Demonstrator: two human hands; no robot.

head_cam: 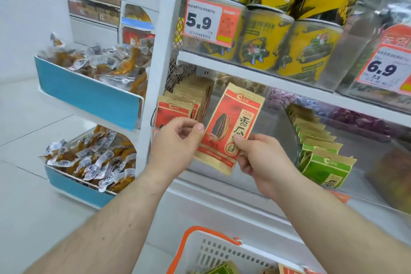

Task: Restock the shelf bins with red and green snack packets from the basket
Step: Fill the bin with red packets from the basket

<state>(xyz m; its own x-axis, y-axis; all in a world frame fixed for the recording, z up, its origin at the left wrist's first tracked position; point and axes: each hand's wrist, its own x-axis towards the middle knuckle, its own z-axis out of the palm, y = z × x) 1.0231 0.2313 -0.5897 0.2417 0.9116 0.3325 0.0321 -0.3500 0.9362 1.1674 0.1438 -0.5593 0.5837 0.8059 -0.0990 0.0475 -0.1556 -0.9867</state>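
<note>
A red snack packet (229,129) printed with a sunflower seed is held upright, slightly tilted, in front of the lower shelf's clear bin (278,122), gripped at its lower right edge between the thumb and curled fingers of the right hand (260,160). The left hand (175,142) is at the packet's lower left edge, fingers curled with the thumb tip against the packet's side; whether it truly pinches the packet cannot be told. Just behind the left hand, at the bin's left end, a row of matching red packets (184,104) stands on edge. At the bin's right end a row of green packets (322,158) stands in file, well apart from the red row. On the shelf above, yellow cans (262,38) sit behind a price tag reading 5.9 (206,21), with a second tag reading 6.9 (384,69) at the right edge. Below the arms, at the bottom edge of the view, a white basket with orange handles (211,249) holds more green and red packets. To the left, two blue-fronted bins (89,93) carry clear-wrapped snacks.
</note>
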